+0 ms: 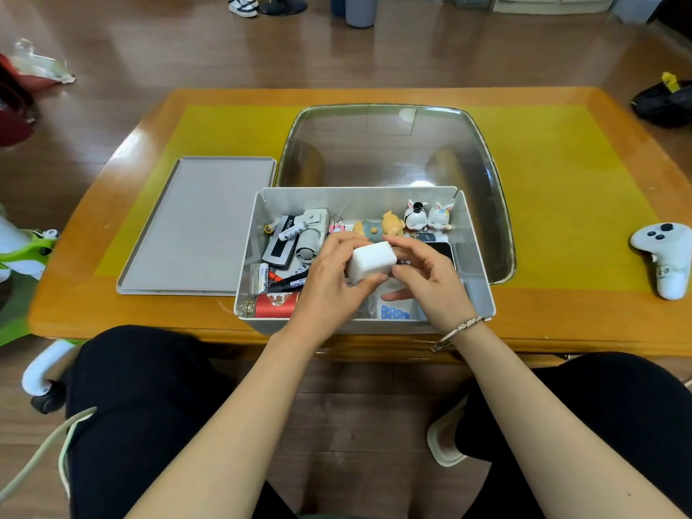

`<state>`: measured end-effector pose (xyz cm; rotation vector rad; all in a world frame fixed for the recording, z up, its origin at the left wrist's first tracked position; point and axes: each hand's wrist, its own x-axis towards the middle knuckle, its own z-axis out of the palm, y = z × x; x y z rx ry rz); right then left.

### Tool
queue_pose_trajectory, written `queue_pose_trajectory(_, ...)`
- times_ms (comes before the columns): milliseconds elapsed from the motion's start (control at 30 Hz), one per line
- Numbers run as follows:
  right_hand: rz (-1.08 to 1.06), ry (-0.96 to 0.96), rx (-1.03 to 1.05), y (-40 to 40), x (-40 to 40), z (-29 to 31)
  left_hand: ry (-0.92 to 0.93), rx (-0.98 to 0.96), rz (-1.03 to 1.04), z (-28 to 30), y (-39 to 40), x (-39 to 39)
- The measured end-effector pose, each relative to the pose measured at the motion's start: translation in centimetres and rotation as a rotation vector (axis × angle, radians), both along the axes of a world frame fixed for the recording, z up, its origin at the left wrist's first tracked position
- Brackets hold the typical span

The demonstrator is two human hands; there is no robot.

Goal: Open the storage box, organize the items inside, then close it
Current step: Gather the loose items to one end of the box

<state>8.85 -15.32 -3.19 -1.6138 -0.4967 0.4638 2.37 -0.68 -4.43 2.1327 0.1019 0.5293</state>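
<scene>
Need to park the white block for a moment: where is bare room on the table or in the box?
Free: the grey lid lying flat left of the storage box; yellow mat between the clear tub and the white controller. Crowded: the box's left half and back wall, packed with batteries, pens, figurines.

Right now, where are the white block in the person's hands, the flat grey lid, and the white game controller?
white block [372,261], head view, on its top face.
grey lid [202,222], head view, middle of its flat panel.
white game controller [668,256], head view, on its body below the buttons.
</scene>
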Motion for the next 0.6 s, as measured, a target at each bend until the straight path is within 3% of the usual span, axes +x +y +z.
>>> queue_pose_trajectory(300,0.057,-0.077,-0.066,0.0,0.3,-0.4,-0.012,0.005,-0.075,0.2,0.0,0.1)
queue_pose_trajectory(467,-0.036,-0.227,-0.113,-0.3,0.4,-1.1,-0.035,0.072,-0.110,0.0,0.1,0.2)
queue_pose_trajectory(600,-0.048,-0.397,-0.132,-1.0,0.2,-1.2,-0.025,0.232,-0.114,-0.4,-0.1,0.1)
